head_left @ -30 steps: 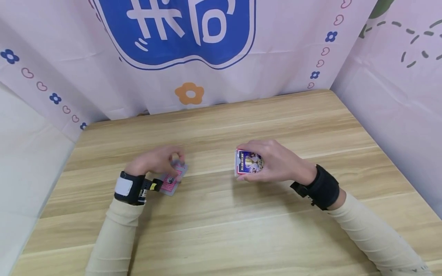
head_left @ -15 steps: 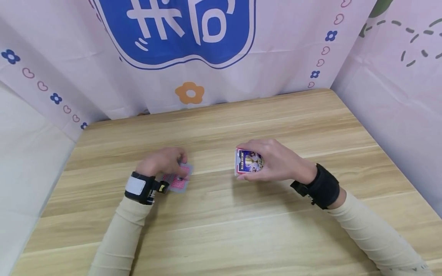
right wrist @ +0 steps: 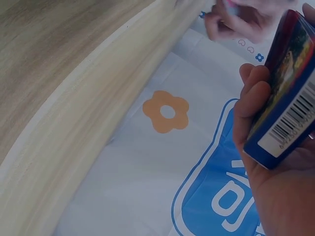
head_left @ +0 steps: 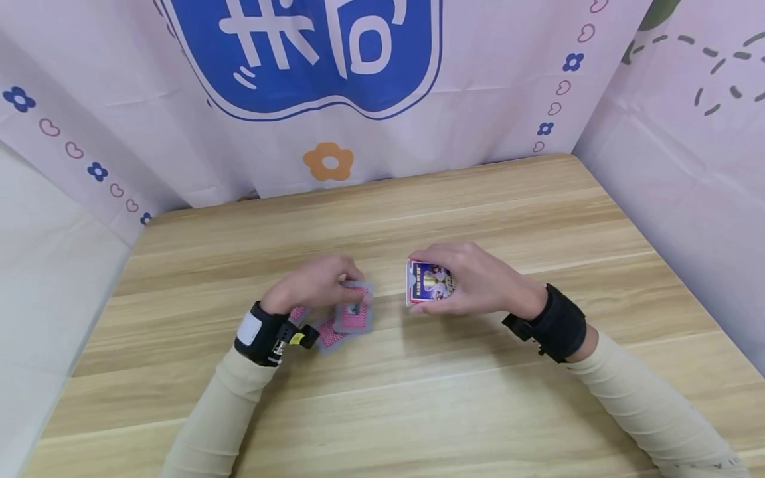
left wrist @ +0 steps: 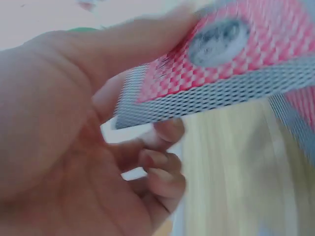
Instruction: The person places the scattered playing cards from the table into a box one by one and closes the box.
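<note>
My left hand [head_left: 317, 284] pinches a playing card [head_left: 354, 317] with a pink patterned back and grey border, thumb on top. Whether it is one card or a thin stack, I cannot tell. Under and beside it are more pink-backed cards [head_left: 330, 336], partly hidden by the hand and wrist strap. The left wrist view has the pinched card [left wrist: 221, 59] close up, the other fingers curled below it. To the right, my right hand [head_left: 472, 279] grips a card box [head_left: 431, 281] by its edges, trophy picture up. A barcode shows on the box's end [right wrist: 290, 115] in the right wrist view.
Both hands are over a wood-grain table [head_left: 382, 411]. A printed cloth [head_left: 478, 86] with a blue emblem and an orange flower hangs along the back edge, with pale cloth on both sides.
My left hand has moved right with the pinched card, closer to the box. More pink-backed cards now show behind it. My right hand and the box have stayed in place.
</note>
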`<state>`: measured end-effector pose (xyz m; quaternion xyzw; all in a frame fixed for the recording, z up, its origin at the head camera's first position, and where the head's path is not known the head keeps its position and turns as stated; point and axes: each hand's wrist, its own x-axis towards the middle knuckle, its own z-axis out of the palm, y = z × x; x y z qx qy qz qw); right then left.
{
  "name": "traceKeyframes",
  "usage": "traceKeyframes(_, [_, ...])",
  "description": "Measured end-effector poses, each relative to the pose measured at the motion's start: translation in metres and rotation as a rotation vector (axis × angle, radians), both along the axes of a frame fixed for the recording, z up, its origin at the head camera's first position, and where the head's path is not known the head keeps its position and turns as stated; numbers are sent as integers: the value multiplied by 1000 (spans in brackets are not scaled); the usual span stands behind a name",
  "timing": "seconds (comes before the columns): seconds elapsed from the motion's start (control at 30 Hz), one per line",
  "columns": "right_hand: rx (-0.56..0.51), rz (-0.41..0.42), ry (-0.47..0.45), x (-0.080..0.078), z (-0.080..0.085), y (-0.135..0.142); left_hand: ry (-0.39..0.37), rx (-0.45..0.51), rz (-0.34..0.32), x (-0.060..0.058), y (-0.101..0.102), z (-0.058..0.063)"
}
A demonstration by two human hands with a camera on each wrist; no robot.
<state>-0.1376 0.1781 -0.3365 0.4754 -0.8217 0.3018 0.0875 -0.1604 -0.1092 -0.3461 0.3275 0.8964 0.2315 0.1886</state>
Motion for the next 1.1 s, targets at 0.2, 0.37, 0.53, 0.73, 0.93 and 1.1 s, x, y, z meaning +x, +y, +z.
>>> traceKeyframes(0.2, [6,6,-8,0,-1,1,-151,303,137,11,10,20])
traceKeyframes(0.37, [12,8,-11,0,0,1,-232,487,273,21,18,33])
traceKeyframes(0.53, [13,30,-20,1,-1,0,-229,524,272,26,28,33])
traceKeyframes(0.73, [7,35,-16,2,-1,0,-211,512,327,31,36,35])
traceKeyframes(0.93, [18,33,-22,2,0,0,-136,547,387,30,38,31])
traceKeyframes(1.1, [21,21,-21,3,1,-1,16,587,401,33,41,29])
